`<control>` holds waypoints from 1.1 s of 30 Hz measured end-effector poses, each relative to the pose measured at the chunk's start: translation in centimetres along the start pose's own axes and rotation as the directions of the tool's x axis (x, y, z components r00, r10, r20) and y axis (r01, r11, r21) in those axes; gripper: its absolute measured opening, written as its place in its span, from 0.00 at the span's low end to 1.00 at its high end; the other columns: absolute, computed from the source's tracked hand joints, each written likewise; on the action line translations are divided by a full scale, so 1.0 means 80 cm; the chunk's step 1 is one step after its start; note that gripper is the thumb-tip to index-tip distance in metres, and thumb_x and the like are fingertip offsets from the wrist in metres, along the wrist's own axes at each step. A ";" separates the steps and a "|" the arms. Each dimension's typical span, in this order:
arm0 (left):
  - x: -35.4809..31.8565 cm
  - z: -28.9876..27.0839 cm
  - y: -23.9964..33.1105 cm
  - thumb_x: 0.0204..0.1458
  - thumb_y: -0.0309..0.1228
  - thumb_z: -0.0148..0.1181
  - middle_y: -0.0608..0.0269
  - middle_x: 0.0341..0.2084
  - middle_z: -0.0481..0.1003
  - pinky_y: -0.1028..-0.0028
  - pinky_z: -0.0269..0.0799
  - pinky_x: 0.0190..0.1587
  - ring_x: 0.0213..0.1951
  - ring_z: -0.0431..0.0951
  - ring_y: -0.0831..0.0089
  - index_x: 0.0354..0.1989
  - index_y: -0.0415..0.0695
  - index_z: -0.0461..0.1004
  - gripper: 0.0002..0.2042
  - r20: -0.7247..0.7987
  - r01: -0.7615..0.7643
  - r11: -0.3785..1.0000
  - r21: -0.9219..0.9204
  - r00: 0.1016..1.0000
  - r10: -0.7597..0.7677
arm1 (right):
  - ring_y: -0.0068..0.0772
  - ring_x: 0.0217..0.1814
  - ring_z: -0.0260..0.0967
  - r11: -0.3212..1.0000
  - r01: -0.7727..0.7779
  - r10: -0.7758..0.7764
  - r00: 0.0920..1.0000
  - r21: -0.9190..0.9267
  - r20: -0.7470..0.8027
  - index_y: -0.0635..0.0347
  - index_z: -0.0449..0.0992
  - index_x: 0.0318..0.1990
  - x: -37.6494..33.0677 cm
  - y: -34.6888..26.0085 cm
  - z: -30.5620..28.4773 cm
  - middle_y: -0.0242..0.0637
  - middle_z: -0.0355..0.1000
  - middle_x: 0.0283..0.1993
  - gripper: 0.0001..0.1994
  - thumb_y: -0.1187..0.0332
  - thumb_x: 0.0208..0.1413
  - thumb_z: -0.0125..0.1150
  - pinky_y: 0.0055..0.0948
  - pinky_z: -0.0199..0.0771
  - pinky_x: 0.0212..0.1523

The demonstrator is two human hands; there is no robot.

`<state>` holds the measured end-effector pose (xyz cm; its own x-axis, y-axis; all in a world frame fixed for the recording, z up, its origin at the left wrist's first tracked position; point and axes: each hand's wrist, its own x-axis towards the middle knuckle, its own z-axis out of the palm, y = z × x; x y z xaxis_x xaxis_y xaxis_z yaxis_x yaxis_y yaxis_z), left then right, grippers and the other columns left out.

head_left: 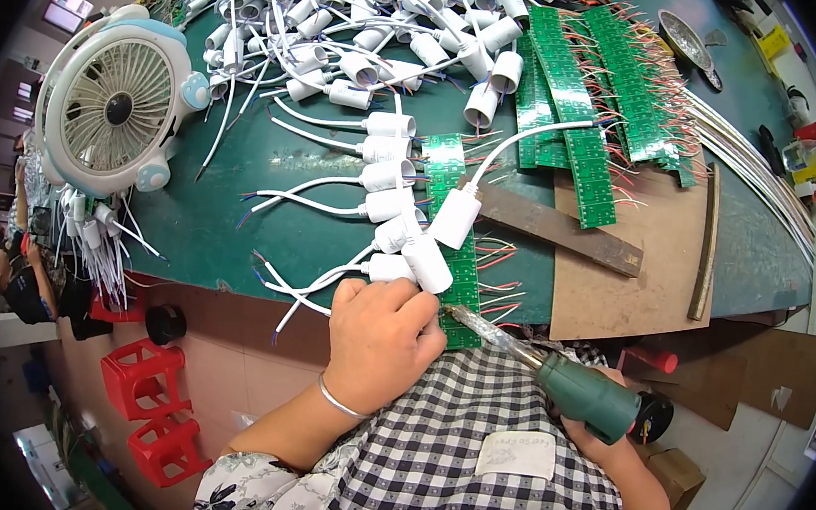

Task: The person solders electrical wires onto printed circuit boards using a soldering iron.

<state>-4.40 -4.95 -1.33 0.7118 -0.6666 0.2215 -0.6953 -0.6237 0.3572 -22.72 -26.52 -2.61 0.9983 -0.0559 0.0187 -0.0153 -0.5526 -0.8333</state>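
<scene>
Left hand (pixel 384 335) closed on a white socket (pixel 424 261) over the green circuit strip (pixel 450 210). Right hand (pixel 604 438), mostly hidden, grips the soldering iron (pixel 552 372), tip beside that strip.

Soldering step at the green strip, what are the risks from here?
1. The soldering iron tip sits right beside the left hand on the green circuit strip; a slip could burn fingers.
2. White lamp sockets and their thin wires crowd the joint; the hot tip may melt insulation.
3. The strip's near end lies at the table edge and could slide off.
</scene>
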 end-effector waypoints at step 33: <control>0.094 -0.073 -0.096 0.39 0.24 0.62 0.64 0.29 0.72 0.63 0.63 0.38 0.34 0.71 0.62 0.29 0.45 0.74 0.07 -0.433 -0.111 0.972 0.208 0.881 0.193 | 0.28 0.30 0.69 0.707 -0.223 0.410 0.903 0.671 -0.131 0.70 0.64 0.54 -0.002 0.014 0.014 0.45 0.70 0.47 0.33 0.49 0.52 0.60 0.26 0.70 0.29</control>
<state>6.88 -2.76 2.89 0.5358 -0.5307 0.6568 -0.7755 -0.6169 0.1342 -22.85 -26.20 -4.16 0.8876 -0.3855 -0.2522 -0.1957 0.1802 -0.9640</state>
